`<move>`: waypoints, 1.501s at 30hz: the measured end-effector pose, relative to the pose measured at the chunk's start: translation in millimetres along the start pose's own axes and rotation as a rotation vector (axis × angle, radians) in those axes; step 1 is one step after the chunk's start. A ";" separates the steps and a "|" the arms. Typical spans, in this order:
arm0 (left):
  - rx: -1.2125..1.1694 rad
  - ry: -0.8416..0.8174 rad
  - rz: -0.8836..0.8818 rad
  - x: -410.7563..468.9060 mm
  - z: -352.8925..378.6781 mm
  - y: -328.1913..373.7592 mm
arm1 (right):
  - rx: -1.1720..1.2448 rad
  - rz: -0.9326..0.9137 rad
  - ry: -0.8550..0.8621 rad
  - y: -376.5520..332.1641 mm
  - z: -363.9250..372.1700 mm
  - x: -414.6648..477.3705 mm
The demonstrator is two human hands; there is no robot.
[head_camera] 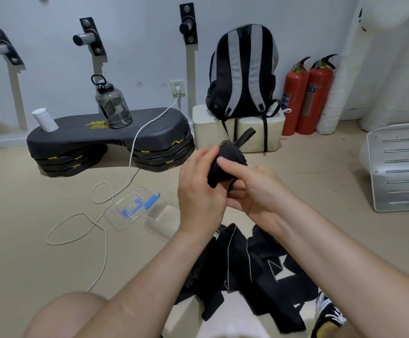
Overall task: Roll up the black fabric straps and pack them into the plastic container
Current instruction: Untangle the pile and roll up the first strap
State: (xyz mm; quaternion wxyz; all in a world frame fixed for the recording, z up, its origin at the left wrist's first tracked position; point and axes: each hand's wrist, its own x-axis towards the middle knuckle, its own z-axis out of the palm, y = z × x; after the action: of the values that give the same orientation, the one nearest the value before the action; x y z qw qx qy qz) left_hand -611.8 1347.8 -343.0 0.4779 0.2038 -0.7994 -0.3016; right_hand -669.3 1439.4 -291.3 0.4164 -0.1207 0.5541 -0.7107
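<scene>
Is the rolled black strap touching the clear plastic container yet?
Apart. The head view shows the strap roll gripped by the left hand and right hand, with the left hand between it and the container on the floor.

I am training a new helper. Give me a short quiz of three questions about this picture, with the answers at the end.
1. True or false: the left hand and the right hand both hold the rolled black strap.
2. Where is the clear plastic container? A: on the black step platform. B: on the floor, left of the hands. C: on the person's knee.
3. Fill in: beside the backpack stand ___ red fire extinguishers.
Key: 1 true; 2 B; 3 two.
</scene>
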 end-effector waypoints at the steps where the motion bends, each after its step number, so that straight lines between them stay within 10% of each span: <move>1: 0.032 -0.015 0.033 -2.8 1.8 -0.3 | 0.034 0.003 0.028 1.4 -0.6 2.3; 7: -0.008 -0.081 0.147 -13.3 6.8 9.3 | 0.140 -0.047 0.103 -0.4 -7.5 8.2; 20: -0.482 -0.095 -0.195 -17.1 -5.3 29.6 | 0.154 -0.136 0.102 0.5 -13.9 5.5; 27: -0.470 -0.319 -0.317 24.0 -32.2 30.0 | -0.157 -0.344 -0.188 -14.7 -28.8 9.7; 33: -0.370 -0.601 -0.466 34.5 -47.8 19.8 | -0.995 -0.540 -0.177 -10.6 -27.6 10.2; 39: -0.861 -0.310 -0.773 30.5 -46.7 30.1 | -0.752 -0.549 -0.152 -13.1 -14.9 -2.1; 45: -0.785 -0.410 -0.830 28.9 -58.3 31.8 | -0.869 -0.577 -0.092 -19.8 -3.2 -10.3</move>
State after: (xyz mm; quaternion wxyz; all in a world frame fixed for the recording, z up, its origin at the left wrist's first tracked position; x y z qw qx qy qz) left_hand -574.7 1336.6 -281.9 0.1961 0.2447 -0.5581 -0.7682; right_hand -673.9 1449.8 -271.9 0.1393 -0.4612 0.7231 -0.4951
